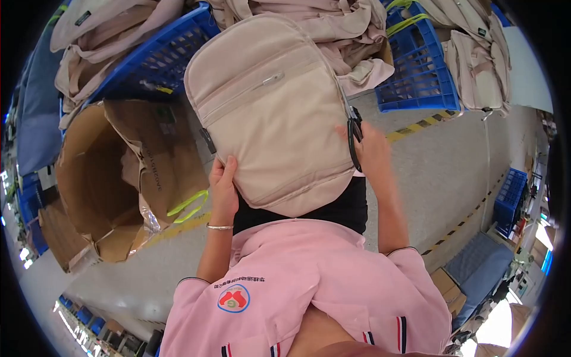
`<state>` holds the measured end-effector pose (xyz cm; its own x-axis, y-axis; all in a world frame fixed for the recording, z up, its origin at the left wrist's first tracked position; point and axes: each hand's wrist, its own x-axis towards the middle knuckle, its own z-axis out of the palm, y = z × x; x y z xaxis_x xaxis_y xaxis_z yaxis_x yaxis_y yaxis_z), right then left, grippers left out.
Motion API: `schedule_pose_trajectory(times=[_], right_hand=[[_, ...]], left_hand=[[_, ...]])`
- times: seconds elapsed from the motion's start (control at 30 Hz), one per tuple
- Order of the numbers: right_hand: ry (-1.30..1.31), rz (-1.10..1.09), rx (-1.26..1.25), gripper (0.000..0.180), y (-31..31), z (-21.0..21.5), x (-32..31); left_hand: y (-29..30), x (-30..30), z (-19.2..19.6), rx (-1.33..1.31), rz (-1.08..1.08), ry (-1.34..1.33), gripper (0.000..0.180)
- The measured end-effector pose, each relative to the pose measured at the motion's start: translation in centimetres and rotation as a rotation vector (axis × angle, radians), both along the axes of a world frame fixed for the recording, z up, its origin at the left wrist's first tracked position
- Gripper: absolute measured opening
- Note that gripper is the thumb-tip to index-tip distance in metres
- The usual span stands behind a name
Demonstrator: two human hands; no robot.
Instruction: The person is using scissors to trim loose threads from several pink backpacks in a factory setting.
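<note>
A pale beige-pink backpack (285, 125) is held up in front of my body, its front panel facing up, with a zip running across it. My left hand (224, 184) grips its lower left edge, the thumb lying on the front. A black buckle (208, 141) sticks out from the left side, above that hand. At the right edge my right hand (373, 152), somewhat blurred, is closed on what look like black-handled scissors (355, 140). They lie close along the bag's side; their blades are hard to make out.
An open cardboard box (172, 143) stands at the left, a yellow-green strap (189, 205) beside it. Blue crates (416, 71) heaped with similar bags (476, 65) line the far side. Yellow-black tape (416, 126) marks the grey floor (440, 160). Another blue crate (510, 201) sits far right.
</note>
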<state>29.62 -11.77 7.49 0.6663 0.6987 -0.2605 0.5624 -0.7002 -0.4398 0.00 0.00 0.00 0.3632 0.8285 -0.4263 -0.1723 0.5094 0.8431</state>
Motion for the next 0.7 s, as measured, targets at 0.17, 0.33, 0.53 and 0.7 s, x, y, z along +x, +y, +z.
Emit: schedule_pose_trajectory(times=[0.17, 0.33, 0.53, 0.7], right_hand=[[0.092, -0.023, 0.154, 0.06, -0.2, -3.4, 0.5], [0.087, 0.018, 0.136, 0.059, 0.4, -5.6, 1.2], [0.264, -0.025, 0.291, 0.056, 1.2, -5.4, 2.9], [0.289, 0.04, 0.258, 0.046, 1.6, -5.1, 3.1]], left_hand=[[-0.3, 1.9, 2.1, -0.048, 0.203, 0.111, 0.043], [-0.4, 3.9, 3.9, -0.039, 0.341, 0.195, 0.046], [-1.3, 5.0, 4.2, -0.048, 0.413, 0.23, 0.037], [-1.3, 3.4, 3.2, 0.08, 0.495, 0.271, 0.025]])
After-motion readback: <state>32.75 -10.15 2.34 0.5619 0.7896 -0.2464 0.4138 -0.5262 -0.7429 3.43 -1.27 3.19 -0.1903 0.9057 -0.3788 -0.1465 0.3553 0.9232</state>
